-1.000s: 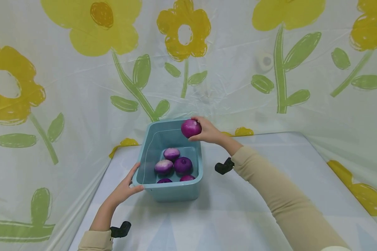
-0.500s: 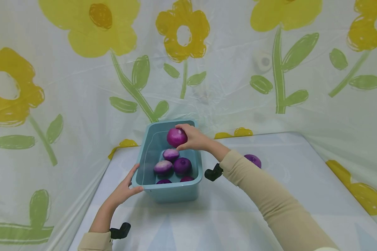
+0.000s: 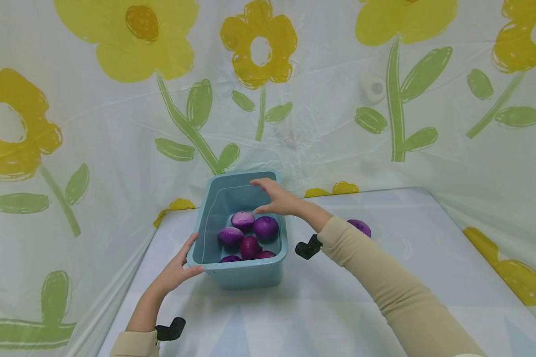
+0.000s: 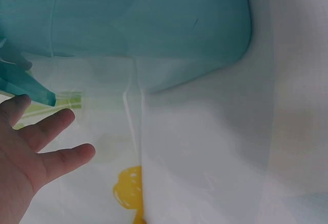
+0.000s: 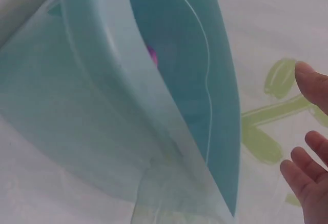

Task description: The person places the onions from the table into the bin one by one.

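Observation:
A blue plastic bin holds several purple onions, among them a dark red-purple onion near the front and a paler onion farther back. My left hand touches the bin's front left corner, its fingers spread along the rim; the left wrist view shows these fingers fairly straight. Above the bin's right side hovers my right hand, thumb and fingers apart, nothing held. In the right wrist view that hand is apart from the rim.
Another purple onion lies on the white table to the right, partly hidden by the right sleeve. A flower-printed curtain hangs behind the table. Black wrist-camera mounts stick out from the wrists.
My right hand moved left over the bin with an onion and let it go; that onion now lies among the others, some of which shifted. The left hand stayed at the corner.

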Available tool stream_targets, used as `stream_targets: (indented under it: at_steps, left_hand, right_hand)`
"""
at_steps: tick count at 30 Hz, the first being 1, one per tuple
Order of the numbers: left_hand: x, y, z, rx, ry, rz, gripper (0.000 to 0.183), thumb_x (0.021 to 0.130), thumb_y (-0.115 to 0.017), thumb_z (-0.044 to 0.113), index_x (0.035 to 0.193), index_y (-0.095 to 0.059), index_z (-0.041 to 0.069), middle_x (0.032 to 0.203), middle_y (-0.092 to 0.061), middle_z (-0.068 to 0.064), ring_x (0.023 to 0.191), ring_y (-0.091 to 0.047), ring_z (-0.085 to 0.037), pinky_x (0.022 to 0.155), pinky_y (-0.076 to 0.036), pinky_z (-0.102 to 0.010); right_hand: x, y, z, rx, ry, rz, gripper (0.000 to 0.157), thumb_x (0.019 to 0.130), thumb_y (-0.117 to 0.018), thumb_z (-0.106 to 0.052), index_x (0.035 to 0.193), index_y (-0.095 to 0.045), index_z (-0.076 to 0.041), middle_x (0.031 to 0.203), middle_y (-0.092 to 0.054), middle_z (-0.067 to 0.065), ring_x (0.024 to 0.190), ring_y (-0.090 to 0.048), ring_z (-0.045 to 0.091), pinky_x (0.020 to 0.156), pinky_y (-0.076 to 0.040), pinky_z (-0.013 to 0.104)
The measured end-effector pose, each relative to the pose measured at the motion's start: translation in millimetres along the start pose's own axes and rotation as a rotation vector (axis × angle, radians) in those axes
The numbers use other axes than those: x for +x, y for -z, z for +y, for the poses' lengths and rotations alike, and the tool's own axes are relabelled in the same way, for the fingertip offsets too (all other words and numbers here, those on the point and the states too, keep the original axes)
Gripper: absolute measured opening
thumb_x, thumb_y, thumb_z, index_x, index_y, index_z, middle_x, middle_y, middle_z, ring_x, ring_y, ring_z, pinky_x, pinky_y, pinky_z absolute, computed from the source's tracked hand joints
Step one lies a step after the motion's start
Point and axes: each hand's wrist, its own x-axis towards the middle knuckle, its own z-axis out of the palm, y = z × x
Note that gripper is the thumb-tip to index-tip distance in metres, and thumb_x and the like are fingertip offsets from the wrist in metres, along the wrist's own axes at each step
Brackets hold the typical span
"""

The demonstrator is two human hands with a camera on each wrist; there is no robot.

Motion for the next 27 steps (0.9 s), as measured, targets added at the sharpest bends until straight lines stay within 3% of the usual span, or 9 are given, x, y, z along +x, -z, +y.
stream_targets:
  at_steps: [7,13,21,27]
  left_hand:
    - [-0.1,0.1,2.1,-0.009,0.006,0.003,0.089,0.079,-0.066,0.022,0.148,-0.009,0.017,0.151,-0.006,-0.024,0.132,-0.016,-0.051,0.095,-0.025,-0.069]
    - [-0.3,-0.1,0.9,0.006,0.000,0.007,0.089,0.079,-0.066,0.022,0.147,-0.010,0.017,0.150,-0.008,-0.024,0.131,-0.018,-0.051,0.095,-0.027,-0.068]
    - [0.8,0.1,-2.0,0.003,-0.002,0.009,0.089,0.079,-0.066,0.023,0.148,-0.010,0.018,0.151,-0.008,-0.023,0.131,-0.018,-0.050,0.096,-0.025,-0.068]
    - [0.5,0.4,-2.0,0.002,-0.004,0.006,0.089,0.079,-0.067,0.022,0.148,-0.010,0.018,0.151,-0.008,-0.023,0.132,-0.017,-0.050,0.096,-0.024,-0.068]
  right_hand:
    - [-22.3,19.5,9.4,0.047,-0.024,0.058,0.074,0.080,-0.070,-0.018,0.140,-0.030,-0.001,0.142,-0.033,0.017,0.126,-0.036,0.034,0.102,-0.035,0.048]
    - [-51.3,35.9,35.5,0.009,-0.050,0.152,0.073,0.080,-0.070,-0.017,0.139,-0.031,-0.001,0.140,-0.035,0.019,0.123,-0.037,0.036,0.101,-0.034,0.051]
    - [-104.9,52.3,76.0,0.049,-0.228,0.159,0.077,0.081,-0.069,-0.026,0.142,-0.024,-0.006,0.145,-0.027,0.016,0.130,-0.027,0.036,0.103,-0.028,0.056]
    - [-140.4,51.2,103.1,-0.009,-0.285,0.207,0.078,0.080,-0.070,-0.025,0.140,-0.026,0.001,0.142,-0.028,0.025,0.129,-0.026,0.043,0.102,-0.023,0.061]
